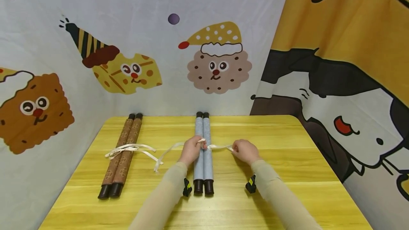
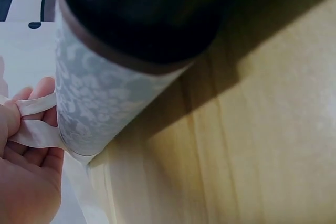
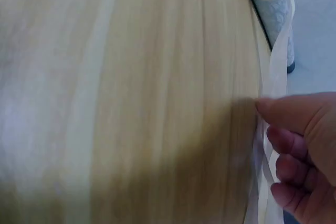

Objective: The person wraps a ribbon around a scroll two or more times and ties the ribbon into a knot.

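Observation:
A pale blue, floral-patterned scroll (image 1: 198, 168), rolled from both ends into two side-by-side rolls with dark end knobs, lies lengthwise on the table. A thin white ribbon (image 1: 220, 147) is wrapped around its middle. Over the scroll, my left hand (image 1: 190, 149) pinches the ribbon; in the left wrist view a loop of ribbon (image 2: 37, 132) runs between thumb and fingers, close beside the roll. To the right, my right hand (image 1: 246, 151) pinches another stretch of ribbon between thumb and index finger, drawn out sideways from the scroll. One loose ribbon end trails left onto the table.
On the left of the wooden table (image 1: 278, 201) lies a brown patterned scroll (image 1: 125, 164), tied with white ribbon (image 1: 127, 147) whose ends stretch toward the blue scroll. A cartoon-printed cloth (image 1: 137, 20) hangs behind the table's back edge.

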`<state>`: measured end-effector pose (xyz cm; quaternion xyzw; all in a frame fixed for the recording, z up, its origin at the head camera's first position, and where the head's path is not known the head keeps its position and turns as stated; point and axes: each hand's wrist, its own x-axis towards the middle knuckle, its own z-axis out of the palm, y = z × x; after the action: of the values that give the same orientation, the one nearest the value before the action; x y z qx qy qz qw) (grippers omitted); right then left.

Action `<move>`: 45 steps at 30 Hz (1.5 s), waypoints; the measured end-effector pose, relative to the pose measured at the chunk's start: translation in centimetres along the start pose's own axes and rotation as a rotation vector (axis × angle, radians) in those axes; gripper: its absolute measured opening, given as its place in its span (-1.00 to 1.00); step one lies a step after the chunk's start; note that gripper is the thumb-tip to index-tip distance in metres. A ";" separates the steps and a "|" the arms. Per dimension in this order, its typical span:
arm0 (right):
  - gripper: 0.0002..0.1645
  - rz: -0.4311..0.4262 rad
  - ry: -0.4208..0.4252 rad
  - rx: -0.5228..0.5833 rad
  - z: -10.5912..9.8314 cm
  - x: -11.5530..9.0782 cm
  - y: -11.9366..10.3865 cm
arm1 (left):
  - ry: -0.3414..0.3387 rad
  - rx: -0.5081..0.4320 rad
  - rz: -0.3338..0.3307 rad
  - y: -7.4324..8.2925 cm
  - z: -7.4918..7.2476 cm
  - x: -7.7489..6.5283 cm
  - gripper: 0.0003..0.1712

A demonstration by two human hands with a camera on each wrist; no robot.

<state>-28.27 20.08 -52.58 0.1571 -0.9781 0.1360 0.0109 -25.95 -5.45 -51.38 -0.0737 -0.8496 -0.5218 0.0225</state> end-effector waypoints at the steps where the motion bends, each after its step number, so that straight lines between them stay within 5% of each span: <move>1: -0.84 0.009 -0.014 -0.023 0.1 0.1 -0.1 | 0.003 0.009 0.008 0.0 0.0 0.0 -0.78; 4: -0.84 0.008 -0.060 -0.032 -0.9 0.2 -0.3 | 0.013 0.057 0.030 -0.2 0.1 -0.1 -0.77; 9: -0.88 0.006 -0.084 0.078 -5.6 1.3 -0.4 | 0.021 0.101 0.060 -0.6 0.3 -0.1 -0.77; 16: -0.84 -0.049 0.078 0.264 -11.7 4.3 -1.5 | 0.021 0.077 0.079 -0.8 0.4 0.0 -0.76; 24: -0.84 -0.115 0.184 0.519 -15.9 7.2 -7.2 | 0.015 0.048 0.085 -0.7 0.5 -0.2 -0.76; 29: -0.87 -0.141 0.211 0.659 -15.9 8.8 -10.7 | 0.008 0.028 0.079 -0.7 0.5 -0.2 -0.75; 34: -0.88 -0.188 0.163 0.686 -14.3 9.7 -13.1 | 0.015 0.019 0.077 -0.9 0.6 -0.1 -0.75; 45: -0.90 -0.202 0.026 0.630 -10.3 9.5 -14.1 | 0.002 0.021 0.070 -0.9 0.3 -0.1 -0.77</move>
<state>-33.16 7.03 -38.37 0.2471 -0.8673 0.4319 -0.0123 -26.00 -5.61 -52.31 -0.1028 -0.8519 -0.5117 0.0425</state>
